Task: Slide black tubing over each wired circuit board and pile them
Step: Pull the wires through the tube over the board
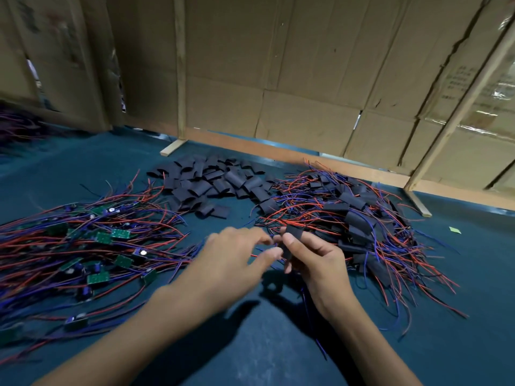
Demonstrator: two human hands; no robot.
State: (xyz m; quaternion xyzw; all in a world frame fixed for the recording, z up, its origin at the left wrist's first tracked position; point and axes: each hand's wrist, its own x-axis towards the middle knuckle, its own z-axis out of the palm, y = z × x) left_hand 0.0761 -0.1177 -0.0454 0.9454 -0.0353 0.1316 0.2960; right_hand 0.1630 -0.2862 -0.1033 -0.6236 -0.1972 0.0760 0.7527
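While both hands worked above the blue tabletop [250, 344], the right hand [320, 263] kept a closed grip on a black tubing piece [291, 240], thumb and fingers curled round it. Left hand [237, 257] pinched thin red and blue wires [262, 253] just beside the tube's end. Bare green circuit boards [111, 238] with wires lay heaped at left. Loose black tubing [217, 182] sat piled beyond the hands. Sleeved boards [351, 218] lay piled at right. Cardboard wall [278, 79] stood behind.
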